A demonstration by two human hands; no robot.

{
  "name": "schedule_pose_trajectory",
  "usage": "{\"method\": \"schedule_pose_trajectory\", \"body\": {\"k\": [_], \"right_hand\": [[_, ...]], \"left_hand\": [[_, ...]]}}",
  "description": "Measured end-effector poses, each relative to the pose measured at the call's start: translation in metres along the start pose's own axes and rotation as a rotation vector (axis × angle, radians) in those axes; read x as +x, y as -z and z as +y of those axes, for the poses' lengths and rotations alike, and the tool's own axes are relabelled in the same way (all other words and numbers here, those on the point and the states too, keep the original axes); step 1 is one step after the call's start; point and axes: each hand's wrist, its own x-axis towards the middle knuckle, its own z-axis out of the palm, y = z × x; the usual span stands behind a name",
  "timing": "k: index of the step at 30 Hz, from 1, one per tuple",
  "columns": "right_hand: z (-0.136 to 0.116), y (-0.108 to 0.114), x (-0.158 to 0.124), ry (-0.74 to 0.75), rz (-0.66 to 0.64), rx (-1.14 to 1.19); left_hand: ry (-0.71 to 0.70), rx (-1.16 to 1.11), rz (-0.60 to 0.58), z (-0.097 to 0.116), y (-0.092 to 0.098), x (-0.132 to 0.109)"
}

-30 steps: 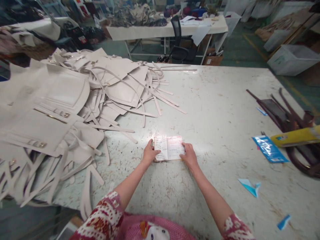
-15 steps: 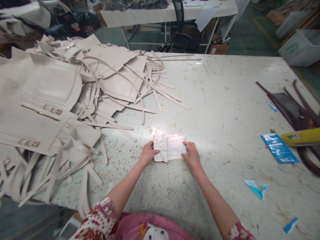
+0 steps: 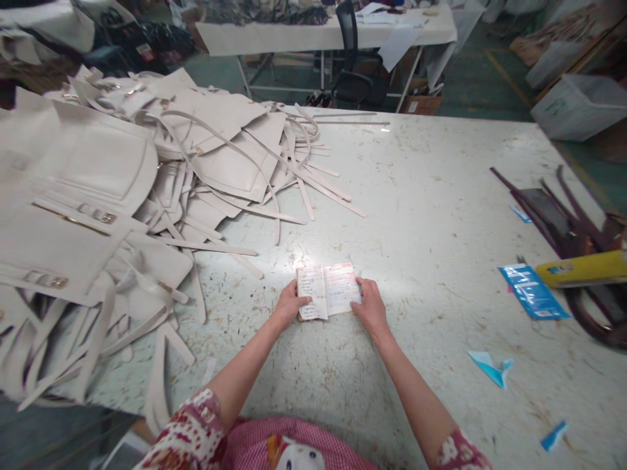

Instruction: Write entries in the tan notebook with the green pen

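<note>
Standing here, clock set on the booklet (image 3: 337, 292), twelve being away from the worker. Booklet lies spread at its fold, close to the table (image 3: 416, 222) top, in front of the worker; writing on both pages, too small to read from here. Left hand (image 3: 288, 307) at nine: holds the outer edge, thumb over the left page, index finger bent round the upper side, narrow gap between them. Right hand (image 3: 371, 308) at three: holds the opposite edge, thumb at the lower part, index finger higher up, gap a bit wider than the left's. Other fingertips mostly hidden, can't tell how far under they go. Both forearms come up from six, patterned sleeves (image 3: 193, 421), pink checked apron (image 3: 298, 427) between.

Nine to eleven: big heap of pale bag pieces (image 3: 235, 140), straps and buckles, loose ends near the left hand but apart. Three: blue packet (image 3: 533, 292), yellow object (image 3: 582, 269) just beside it, well off the right hand. Between two and three: dark strappy piece (image 3: 548, 215). Four: two blue scraps (image 3: 492, 370). Twelve, past the table: black chair (image 3: 349, 65) by another table (image 3: 274, 42).
</note>
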Motion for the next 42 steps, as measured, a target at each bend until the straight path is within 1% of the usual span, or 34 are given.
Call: {"method": "schedule_pose_trajectory", "body": {"k": [10,14,18,22,24,29,32,37,42], "right_hand": [[-0.006,0.001,0.000,-0.043,-0.010,-0.001],[-0.008,0.000,-0.001,-0.067,-0.006,0.051],[-0.012,-0.003,-0.004,-0.103,0.012,0.135],[-0.012,-0.003,-0.009,-0.163,0.024,0.262],[-0.011,-0.001,-0.010,-0.208,-0.003,0.357],[-0.011,0.009,-0.017,-0.305,-0.184,0.670],[-0.015,0.016,-0.023,-0.319,-0.244,0.837],[-0.024,0.027,-0.032,-0.312,-0.275,1.018],[-0.027,0.035,-0.037,-0.315,-0.248,1.081]], "left_hand": [[0.024,-0.111,-0.011,0.001,-0.001,-0.004],[0.032,-0.165,-0.028,0.002,0.000,-0.006],[0.045,-0.236,-0.079,0.004,0.000,-0.010],[0.037,-0.299,-0.134,0.007,-0.002,-0.019],[0.028,-0.321,-0.163,0.009,-0.003,-0.023],[0.009,-0.347,-0.208,0.017,-0.003,-0.033],[0.000,-0.346,-0.213,0.022,-0.002,-0.036],[-0.017,-0.322,-0.200,0.025,-0.006,-0.039],[-0.042,-0.274,-0.175,0.026,-0.017,-0.040]]}}
